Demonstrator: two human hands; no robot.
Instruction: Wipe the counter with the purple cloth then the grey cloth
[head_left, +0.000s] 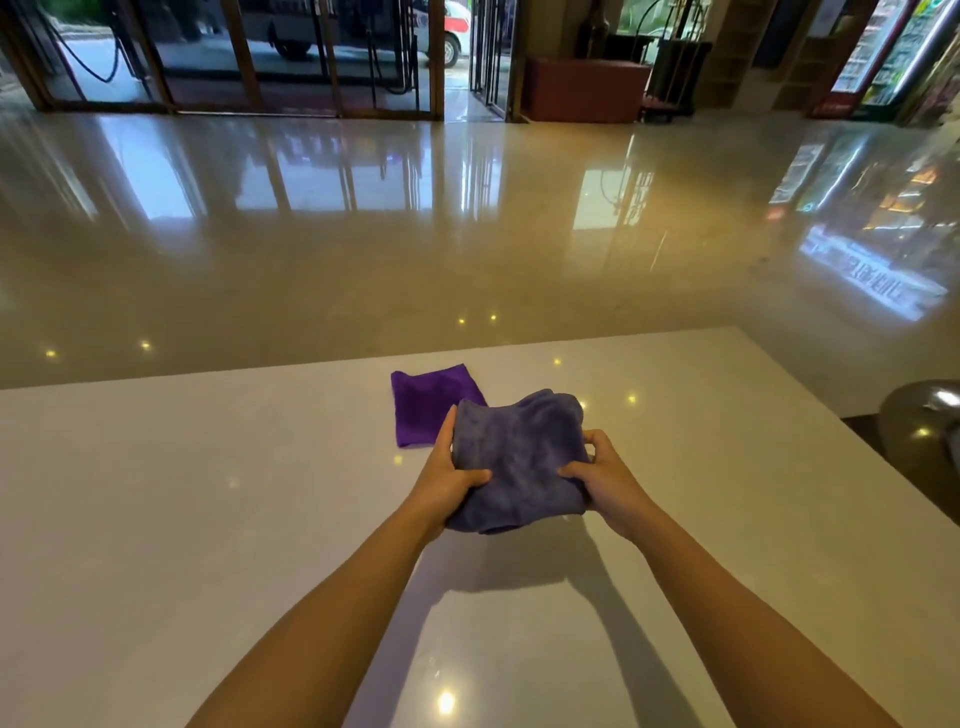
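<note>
Polished stone floor (467, 234) fills the upper half of our view, mirroring glass doors (234, 52) at 11 o'clock and lit drinks coolers (883, 52) at 1 o'clock. A vehicle (363, 31) stands outside, beyond the doors. A reddish box-shaped bench (582, 88) sits against the far wall near 12 o'clock.

Nearer to us, the pale glossy counter (156, 519) spreads across the lower half, dotted with small reflections of ceiling lights. At 3 o'clock, just off the counter's edge, we see a rounded metal object (919, 415) that we cannot identify.

On the counter, a little past centre, the purple cloth (423, 408) lies flat and folded, its near right corner hidden behind the grey cloth (519, 457). We cannot tell whether the two cloths touch.

We hold the grey cloth with both hands, bunched and folded, apparently lifted just above the counter, with a shadow beneath it toward 6 o'clock. Our left hand (449, 480) clasps the cloth's left edge, thumb on top and the other fingers wrapped underneath. Our right hand (605, 480) clasps the right edge likewise, thumb pressed onto the top of the fabric. Both forearms reach in from 6 o'clock, bare, converging on the cloth.
</note>
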